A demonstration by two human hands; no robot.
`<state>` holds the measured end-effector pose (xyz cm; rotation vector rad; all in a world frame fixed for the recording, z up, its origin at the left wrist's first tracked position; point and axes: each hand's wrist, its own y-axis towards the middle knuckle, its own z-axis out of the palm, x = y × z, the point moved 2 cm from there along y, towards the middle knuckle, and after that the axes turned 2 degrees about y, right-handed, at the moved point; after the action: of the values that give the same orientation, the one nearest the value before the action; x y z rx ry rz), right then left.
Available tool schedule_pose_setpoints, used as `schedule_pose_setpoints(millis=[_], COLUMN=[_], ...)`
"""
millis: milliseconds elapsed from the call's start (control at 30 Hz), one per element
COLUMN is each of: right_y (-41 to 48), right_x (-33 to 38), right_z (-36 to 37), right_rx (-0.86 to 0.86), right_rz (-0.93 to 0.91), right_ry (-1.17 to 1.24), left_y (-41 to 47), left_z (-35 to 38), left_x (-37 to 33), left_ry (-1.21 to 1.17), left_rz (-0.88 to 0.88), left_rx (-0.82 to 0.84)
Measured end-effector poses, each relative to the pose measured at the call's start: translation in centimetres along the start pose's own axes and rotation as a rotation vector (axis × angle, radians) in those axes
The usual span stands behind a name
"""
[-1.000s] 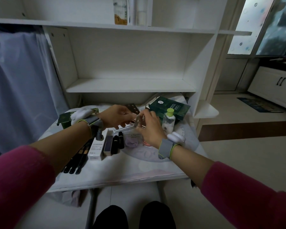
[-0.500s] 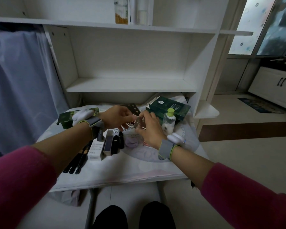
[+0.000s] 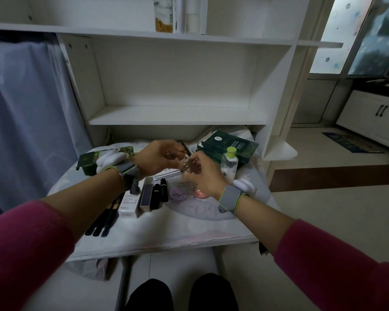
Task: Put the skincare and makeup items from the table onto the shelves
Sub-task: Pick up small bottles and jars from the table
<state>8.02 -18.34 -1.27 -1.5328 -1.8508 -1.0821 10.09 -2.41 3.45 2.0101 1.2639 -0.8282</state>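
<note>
Now, left hand (image 3: pixel 157 157): fingers curled, pinching a small item (image 3: pixel 186 166) above the back half of the table.
Right hand (image 3: pixel 206 173): fingers curled on the same small item from the other side, and the fingertips of both my hands meet there. It looks clear or shiny, but I cannot tell what it is.
Table (image 3: pixel 166 230): covered by a pale cloth, pushed up against the shelf unit.
Table, left part: small green box (image 3: pixel 88 160) at the back; black brushes (image 3: pixel 103 221) lying side by side toward the front edge.
Table, middle: white box (image 3: pixel 128 203), brown box (image 3: pixel 147 197) and black tubes (image 3: pixel 157 196) in a row, close together. A purple compact (image 3: pixel 177 191) sits just beside them, and white leaflets (image 3: pixel 169 172) lie under my hands.
Table, right part: dark green boxes (image 3: pixel 229 143) stacked; clear bottle (image 3: pixel 230 163) with a green cap upright in front of them.
Lower shelf (image 3: pixel 177 115): white board just above the table's back edge.
Upper shelf (image 3: pixel 121 32): amber-filled bottle (image 3: pixel 164 16) and white tube (image 3: pixel 192 16) standing side by side.
Room, left: blue curtain (image 3: pixel 20 120).
Room, right: window (image 3: pixel 364 34), white cabinet (image 3: pixel 377 115) below it, floor mat (image 3: pixel 350 142) in front of the cabinet.
</note>
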Motion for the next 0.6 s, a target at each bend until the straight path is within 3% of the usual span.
schedule_pose_setpoints(millis=[100,233,433,600], right_y=[-0.1,0.0,0.1,0.1], right_x=[0.4,1.2,1.2,1.3], right_z=[-0.4,-0.3,0.4,-1.2], right_rx=[-0.071,-0.138,-0.151,-0.166], right_rz=[0.091,0.1,0.063,-0.053], right_ry=[0.19,0.263,0.212,0.078], left_y=[-0.4,-0.7,-0.7,-0.9], left_z=[0.5,1.3,2.5,2.6], left_x=[-0.2,0.0,-0.4,-0.3], left_ry=[-0.186,-0.256,-0.381,-0.392], left_rz=[-0.116,-0.198,-0.163,-0.15], left_rx=[-0.066,0.027,0.082,0.002])
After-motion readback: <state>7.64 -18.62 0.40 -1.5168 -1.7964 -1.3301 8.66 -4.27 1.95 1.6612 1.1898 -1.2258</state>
